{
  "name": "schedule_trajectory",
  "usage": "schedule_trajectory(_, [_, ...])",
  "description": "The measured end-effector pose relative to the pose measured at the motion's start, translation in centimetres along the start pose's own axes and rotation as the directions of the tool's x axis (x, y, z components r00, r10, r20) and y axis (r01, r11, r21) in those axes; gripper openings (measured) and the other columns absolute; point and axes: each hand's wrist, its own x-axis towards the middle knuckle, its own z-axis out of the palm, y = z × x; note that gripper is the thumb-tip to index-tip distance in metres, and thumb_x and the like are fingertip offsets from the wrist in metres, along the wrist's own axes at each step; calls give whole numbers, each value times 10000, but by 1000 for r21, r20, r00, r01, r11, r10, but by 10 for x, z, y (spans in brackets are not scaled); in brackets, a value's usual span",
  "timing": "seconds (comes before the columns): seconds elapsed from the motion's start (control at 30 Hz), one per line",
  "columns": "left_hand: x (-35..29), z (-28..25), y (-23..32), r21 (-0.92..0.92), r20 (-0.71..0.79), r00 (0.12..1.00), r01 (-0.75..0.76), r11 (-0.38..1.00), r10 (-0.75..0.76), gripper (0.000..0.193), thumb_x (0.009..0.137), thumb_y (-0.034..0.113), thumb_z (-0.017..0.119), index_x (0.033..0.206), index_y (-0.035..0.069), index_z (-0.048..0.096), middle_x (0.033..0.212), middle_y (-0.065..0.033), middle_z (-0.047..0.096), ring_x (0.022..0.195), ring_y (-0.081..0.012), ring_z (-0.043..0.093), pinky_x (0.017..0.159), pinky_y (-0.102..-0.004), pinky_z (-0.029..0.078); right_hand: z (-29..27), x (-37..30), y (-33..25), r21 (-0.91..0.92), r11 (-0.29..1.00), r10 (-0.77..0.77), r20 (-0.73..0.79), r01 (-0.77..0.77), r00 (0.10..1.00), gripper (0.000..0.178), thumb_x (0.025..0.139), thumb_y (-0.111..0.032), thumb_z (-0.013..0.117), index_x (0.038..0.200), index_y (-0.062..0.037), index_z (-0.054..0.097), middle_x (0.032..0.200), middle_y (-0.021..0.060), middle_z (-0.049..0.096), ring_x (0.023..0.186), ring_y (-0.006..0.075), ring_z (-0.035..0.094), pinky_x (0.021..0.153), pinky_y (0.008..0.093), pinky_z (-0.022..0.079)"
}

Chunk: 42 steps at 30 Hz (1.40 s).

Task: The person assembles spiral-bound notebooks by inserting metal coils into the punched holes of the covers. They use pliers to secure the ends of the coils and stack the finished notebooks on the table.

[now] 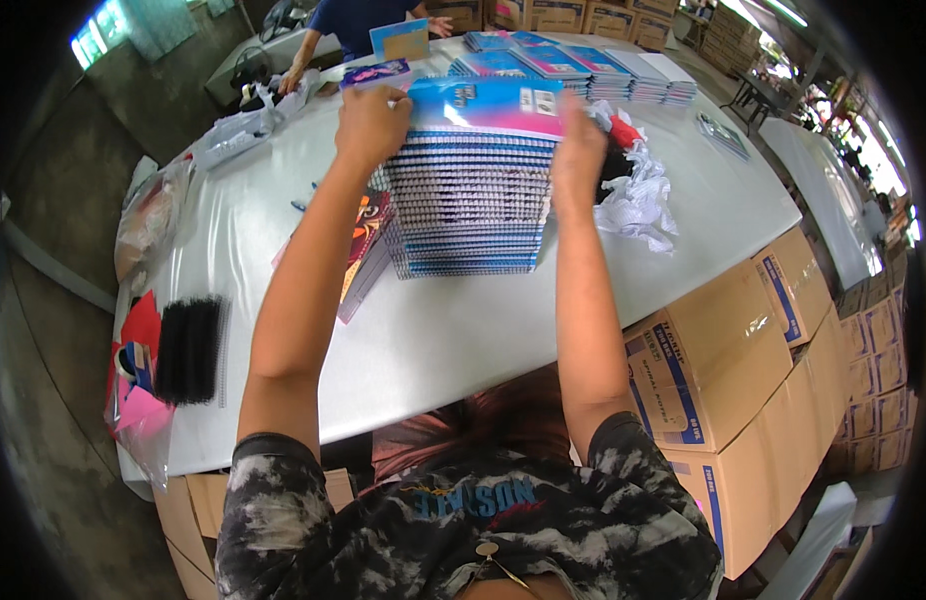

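Here both hands clamp a tall stack of spiral notebooks (pixel 470 190) on the tabletop (pixel 453 330): left hand (pixel 371 125) and right hand (pixel 577 155) fingers pressed against opposite sides; squeeze evenly, keeping spirals aligned.

Your white worktop (pixel 483 330) carries a tall stack of spiral-bound notebooks (pixel 470 200) at its middle, with a few loose covers (pixel 363 255) just to its left. Crumpled white wrapping (pixel 638 195) lies to the right, black binding coils (pixel 191 348) near the left edge, and rows of blue notebook piles (pixel 573 68) along the far side.
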Motion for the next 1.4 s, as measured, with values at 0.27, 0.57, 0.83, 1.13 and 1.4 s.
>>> schedule_trajectory(0.27, [-51,15,27,-471,-282,897,180,864,-340,276,817,241,585,701,-8,551,614,-80,561,579,-172,512,578,-297,419,1,-15,-3,-108,994,-30,-102,19,994,363,874,-240,557,1108,37,581,1062,213,615,950,263,622,811,305,455])
schedule_trajectory(0.57, [-43,17,15,-635,-184,938,115,764,-294,308,872,204,548,650,-2,497,568,-34,482,561,-84,401,513,-263,363,4,-17,1,-198,974,-133,-116,108,984,300,853,-213,581,1026,29,619,959,184,651,902,288,635,794,334,471])
schedule_trajectory(0.83, [-96,-53,-17,-499,-107,976,112,860,-189,153,818,124,560,899,-5,578,801,-71,599,732,-158,533,688,-301,445,-56,-116,-81,579,815,-299,395,17,868,335,797,-138,619,1105,-21,559,1187,190,524,1102,314,477,913,407,377])
schedule_trajectory(1.13, [-229,-86,-86,314,283,958,-46,948,-48,558,615,-34,582,1146,134,538,1170,-39,546,1131,-251,449,960,-408,312,-80,-191,-150,577,33,-730,572,-816,374,527,763,-472,659,895,38,646,797,102,567,669,226,465,601,326,336])
schedule_trajectory(1.4, [-261,-92,-53,287,120,992,-12,958,-24,460,599,33,709,1029,172,626,1004,30,601,885,-187,512,773,-330,362,-68,-201,-168,575,-28,-691,580,-818,432,488,777,-463,645,896,9,631,773,82,578,688,246,506,629,336,339])
